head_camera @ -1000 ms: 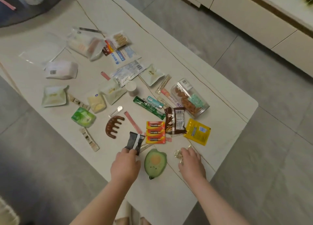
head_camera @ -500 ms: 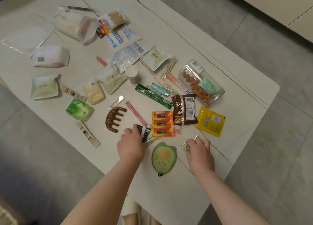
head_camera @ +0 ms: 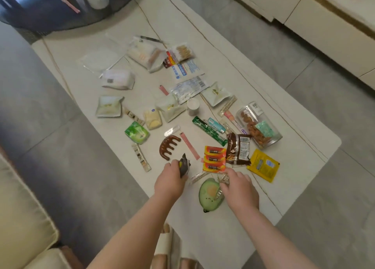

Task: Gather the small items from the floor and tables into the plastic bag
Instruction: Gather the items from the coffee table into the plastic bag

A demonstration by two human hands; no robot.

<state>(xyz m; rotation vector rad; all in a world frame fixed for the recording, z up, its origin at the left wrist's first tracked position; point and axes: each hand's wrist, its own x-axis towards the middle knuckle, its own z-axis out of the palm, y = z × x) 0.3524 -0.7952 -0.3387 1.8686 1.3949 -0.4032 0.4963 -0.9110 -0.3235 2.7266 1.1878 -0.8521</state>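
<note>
Two hands were over the near end of the pale bench (head_camera: 284,110) in my head view. My left hand (head_camera: 170,182) gripped a small dark packet (head_camera: 184,165), lifted just beside the brown hair claw (head_camera: 168,147). My right hand (head_camera: 239,189) had its fingers curled on a gold-coloured metal clip (head_camera: 222,178) at the top edge of the avocado pouch (head_camera: 210,195). Just beyond lay the orange battery packs (head_camera: 215,158), a brown snack wrapper (head_camera: 238,152), a yellow sachet (head_camera: 263,165) and a clear tub of nuts (head_camera: 258,124). Further off, a clear plastic bag (head_camera: 100,60) lay flat near the far left of the scatter.
</note>
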